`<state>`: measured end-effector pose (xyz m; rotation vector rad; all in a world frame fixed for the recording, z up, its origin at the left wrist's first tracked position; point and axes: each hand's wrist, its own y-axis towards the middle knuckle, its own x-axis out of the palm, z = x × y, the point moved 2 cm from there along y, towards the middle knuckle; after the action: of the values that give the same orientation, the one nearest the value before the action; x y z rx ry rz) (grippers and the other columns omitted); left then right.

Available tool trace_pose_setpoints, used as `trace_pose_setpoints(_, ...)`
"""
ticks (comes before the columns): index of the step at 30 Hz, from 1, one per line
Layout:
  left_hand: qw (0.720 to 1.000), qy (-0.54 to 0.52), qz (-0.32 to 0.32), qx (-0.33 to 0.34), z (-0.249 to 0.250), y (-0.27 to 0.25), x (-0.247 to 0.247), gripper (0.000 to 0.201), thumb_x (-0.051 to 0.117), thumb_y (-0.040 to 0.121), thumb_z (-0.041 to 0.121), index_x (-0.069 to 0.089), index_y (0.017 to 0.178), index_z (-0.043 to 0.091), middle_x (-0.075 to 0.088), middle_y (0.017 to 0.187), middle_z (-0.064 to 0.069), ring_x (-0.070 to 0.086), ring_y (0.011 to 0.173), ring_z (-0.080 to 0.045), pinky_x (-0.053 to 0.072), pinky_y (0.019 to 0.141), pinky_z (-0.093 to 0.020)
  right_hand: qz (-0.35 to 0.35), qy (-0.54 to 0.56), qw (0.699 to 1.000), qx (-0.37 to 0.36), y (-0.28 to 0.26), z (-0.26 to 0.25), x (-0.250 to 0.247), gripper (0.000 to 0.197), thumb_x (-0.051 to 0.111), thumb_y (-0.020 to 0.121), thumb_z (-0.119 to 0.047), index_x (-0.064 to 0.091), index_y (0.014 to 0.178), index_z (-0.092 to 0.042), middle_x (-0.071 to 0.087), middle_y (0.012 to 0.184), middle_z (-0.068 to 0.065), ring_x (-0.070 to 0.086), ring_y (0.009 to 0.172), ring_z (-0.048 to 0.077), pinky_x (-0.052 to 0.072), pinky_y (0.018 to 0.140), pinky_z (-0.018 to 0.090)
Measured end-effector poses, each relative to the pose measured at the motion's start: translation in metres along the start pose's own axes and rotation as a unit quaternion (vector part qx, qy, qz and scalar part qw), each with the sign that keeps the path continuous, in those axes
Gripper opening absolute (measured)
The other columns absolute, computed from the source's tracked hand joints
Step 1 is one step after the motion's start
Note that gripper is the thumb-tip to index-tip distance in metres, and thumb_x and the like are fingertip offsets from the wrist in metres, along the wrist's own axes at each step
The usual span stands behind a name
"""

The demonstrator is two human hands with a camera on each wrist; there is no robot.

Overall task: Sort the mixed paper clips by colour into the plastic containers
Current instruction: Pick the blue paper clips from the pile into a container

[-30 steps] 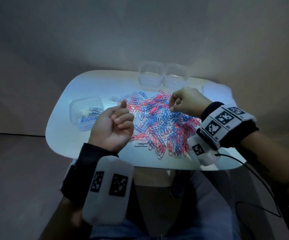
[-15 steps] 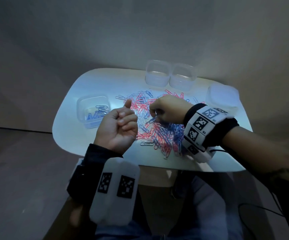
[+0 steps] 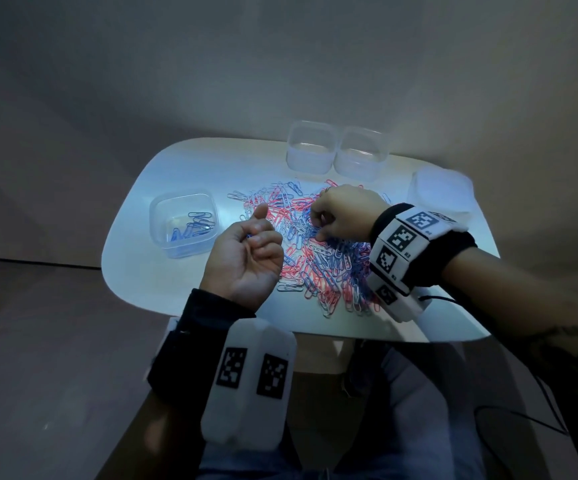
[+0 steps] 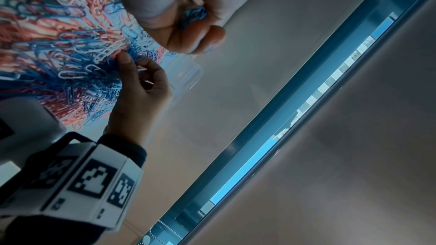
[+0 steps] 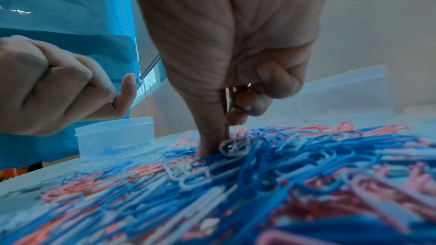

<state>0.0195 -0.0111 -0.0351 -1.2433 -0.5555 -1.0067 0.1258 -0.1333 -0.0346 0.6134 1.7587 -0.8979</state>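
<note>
Blue clips (image 4: 193,15) are held in the cupped, curled left hand (image 3: 246,258), while the right hand (image 3: 343,216) has been brought leftward to mid-frame, its fingertips pinching into the mixed pile (image 3: 318,251) on the tabletop (image 3: 135,271). Another blue clip is judged to be sought for the left-side container (image 3: 183,223), which is already holding blue clips.

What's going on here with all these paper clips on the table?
A person is sorting a mixed pile of paper clips by colour. The right hand is down in the pile, fingers pinching at the clips. The left hand is raised palm up, cupping a few blue clips. The container on the left already has blue clips in it; the two containers at the back look empty.
</note>
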Motion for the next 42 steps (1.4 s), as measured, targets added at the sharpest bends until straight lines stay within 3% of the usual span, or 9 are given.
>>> trace_pose_setpoints(7,1.000,0.009,0.013,-0.001,-0.005,0.002,-0.003,0.020,0.037,0.077,-0.002,0.052,0.083,0.010,0.036,0.042,0.006,0.034,0.028,-0.003,0.024,0.030,-0.009,0.023,-0.050,0.998,-0.020,0.001,-0.001,-0.002,0.015,0.057,0.089,-0.029,0.060,0.096,-0.016,0.057,0.111,0.003,0.052,0.103,0.023,0.033,0.071,0.028)
trace_pose_setpoints(15,0.999,-0.013,0.030,0.005,-0.005,0.012,-0.009,0.028,0.030,0.097,0.008,0.054,0.081,0.008,0.049,0.046,0.002,0.047,0.034,-0.007,0.036,0.035,-0.009,0.037,0.084,0.996,-0.014,-0.002,0.007,-0.014,0.018,0.063,0.085,-0.025,0.067,0.098,-0.013,0.046,0.087,0.001,0.047,0.088,0.018,0.033,0.069,0.026)
trace_pose_setpoints(20,0.998,-0.042,0.015,0.036,-0.015,0.019,-0.006,0.038,0.028,0.100,0.023,0.057,0.085,0.003,0.068,0.070,-0.011,0.069,0.061,-0.020,0.054,0.053,-0.022,0.021,0.313,0.949,-0.019,-0.013,0.009,-0.026,0.008,0.064,0.085,-0.014,0.062,0.078,-0.015,0.051,0.071,0.002,0.044,0.068,0.013,0.035,0.068,0.026)
trace_pose_setpoints(24,1.000,-0.006,0.001,0.023,-0.024,0.024,0.005,0.048,0.023,0.102,0.036,0.057,0.093,0.002,0.062,0.091,-0.012,0.061,0.094,-0.020,0.056,0.059,-0.025,0.017,0.434,0.899,-0.047,-0.021,-0.006,-0.029,0.014,0.058,0.087,-0.006,0.060,0.077,-0.015,0.059,0.075,0.003,0.054,0.066,0.003,0.043,0.070,0.014)
trace_pose_setpoints(29,0.995,-0.043,-0.084,0.014,-0.029,0.023,0.019,0.074,0.023,0.101,0.039,0.072,0.069,-0.007,0.069,0.076,-0.020,0.069,0.065,-0.025,0.057,0.064,-0.031,-0.012,0.341,0.936,-0.084,-0.027,-0.031,-0.029,0.022,0.064,0.085,-0.013,0.066,0.099,0.003,0.065,0.077,0.013,0.057,0.070,0.014,0.051,0.077,0.035)
trace_pose_setpoints(32,0.996,-0.038,-0.079,0.020,-0.023,0.023,0.017,0.057,0.024,0.102,0.030,0.065,0.088,-0.006,0.067,0.087,-0.020,0.068,0.084,-0.024,0.057,0.063,-0.033,0.090,0.439,0.890,-0.076,-0.028,-0.028,-0.039,0.023,0.057,0.089,-0.012,0.065,0.104,0.003,0.066,0.071,-0.001,0.056,0.057,-0.005,0.047,0.060,0.009)
trace_pose_setpoints(35,0.997,-0.023,-0.069,0.024,-0.014,0.021,0.010,0.045,0.024,0.101,0.029,0.058,0.098,-0.002,0.065,0.095,-0.018,0.058,0.106,-0.022,0.057,0.061,-0.032,0.212,0.489,0.846,0.004,-0.021,-0.009,-0.041,0.022,0.056,0.090,-0.009,0.063,0.104,0.006,0.057,0.053,-0.015,0.047,0.041,-0.012,0.036,0.045,0.004)
trace_pose_setpoints(39,0.997,-0.010,-0.070,0.038,-0.004,0.016,0.001,0.050,0.023,0.101,0.035,0.060,0.098,0.001,0.067,0.098,-0.016,0.056,0.107,-0.018,0.054,0.075,-0.033,0.116,0.230,0.964,0.064,0.002,0.005,-0.022,0.021,0.065,0.084,-0.013,0.068,0.102,-0.002,0.066,0.089,0.008,0.055,0.078,0.007,0.042,0.073,0.018)
trace_pose_setpoints(42,0.996,-0.024,-0.079,0.044,0.001,0.012,-0.006,0.061,0.023,0.100,0.041,0.067,0.093,-0.002,0.069,0.098,-0.018,0.069,0.091,-0.026,0.056,0.073,-0.035,0.078,0.048,0.993,0.071,0.014,0.004,-0.016,0.027,0.063,0.082,-0.013,0.066,0.109,-0.017,0.063,0.107,0.004,0.055,0.097,0.021,0.041,0.077,0.026)
